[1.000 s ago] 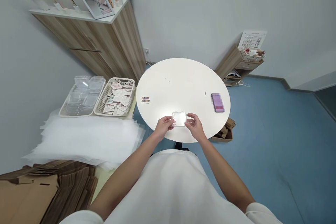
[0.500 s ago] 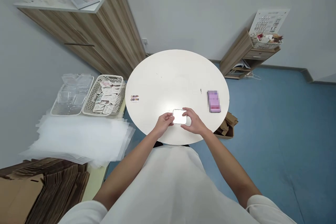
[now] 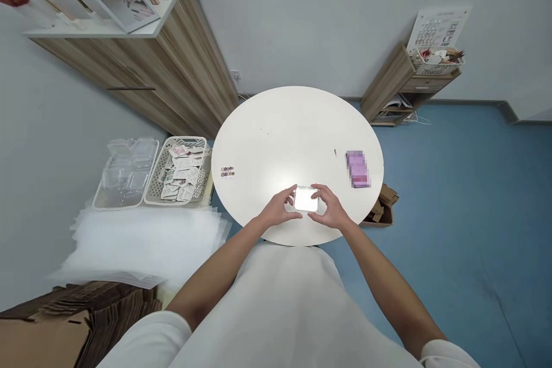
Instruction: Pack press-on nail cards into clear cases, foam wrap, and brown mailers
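Observation:
Near the front edge of the round white table (image 3: 284,121), a small flat rectangular box (image 3: 306,199) with rounded corners and a clear-looking rim glares bright white, so its contents cannot be made out. My left hand (image 3: 281,207) grips its left end, forefinger at the far corner and thumb along the near edge. At the right end my right hand (image 3: 330,207) holds it between thumb and fingers, one finger lying over the top. A small card with two rows of coloured dots (image 3: 227,172) lies at the table's left. On the right is a purple, pixelated packet (image 3: 357,169).
Left of the table are a white basket of sachets (image 3: 179,171), a tray of clear plastic boxes (image 3: 129,172), translucent sheets (image 3: 146,244) and folded cardboard (image 3: 47,333). A carton (image 3: 382,210) stands on the floor at right. Wooden cabinets (image 3: 190,63) line the back.
My left hand has shifted from pinching the box's left edge to spanning its left end with thumb and forefinger. My right hand keeps its hold. The whole view has shifted slightly.

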Demonstrator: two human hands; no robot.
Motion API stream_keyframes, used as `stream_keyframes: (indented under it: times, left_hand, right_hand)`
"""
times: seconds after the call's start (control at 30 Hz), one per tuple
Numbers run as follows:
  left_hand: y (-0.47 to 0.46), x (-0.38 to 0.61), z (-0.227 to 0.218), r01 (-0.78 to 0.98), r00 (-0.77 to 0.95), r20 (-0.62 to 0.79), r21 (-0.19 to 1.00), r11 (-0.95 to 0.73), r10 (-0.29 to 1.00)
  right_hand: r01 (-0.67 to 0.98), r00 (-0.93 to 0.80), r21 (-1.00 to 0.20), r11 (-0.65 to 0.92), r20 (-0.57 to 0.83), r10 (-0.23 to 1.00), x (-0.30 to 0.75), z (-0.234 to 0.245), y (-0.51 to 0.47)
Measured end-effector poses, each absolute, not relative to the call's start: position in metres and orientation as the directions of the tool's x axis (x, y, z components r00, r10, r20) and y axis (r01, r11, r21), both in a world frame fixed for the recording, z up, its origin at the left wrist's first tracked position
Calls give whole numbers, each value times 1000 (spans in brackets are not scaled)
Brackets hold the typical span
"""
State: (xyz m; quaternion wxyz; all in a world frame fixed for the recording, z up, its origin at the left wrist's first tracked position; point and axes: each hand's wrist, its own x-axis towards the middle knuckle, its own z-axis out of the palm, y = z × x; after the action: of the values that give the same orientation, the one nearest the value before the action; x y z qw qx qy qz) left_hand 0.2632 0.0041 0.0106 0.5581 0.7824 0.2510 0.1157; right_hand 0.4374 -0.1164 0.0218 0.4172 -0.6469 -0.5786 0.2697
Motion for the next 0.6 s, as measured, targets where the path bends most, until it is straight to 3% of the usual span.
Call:
stream_keyframes:
  times: [0.33,0.6]
  left_hand:
    - [16,255,16,224,860,-114,960,-168,497]
    - [14,249,20,192,850,-111,975,-107,515]
  right_hand:
    - [453,222,-891,-27,84,971,420,25,-109]
    - [532,222,-846,41,186,957,414,22,-104]
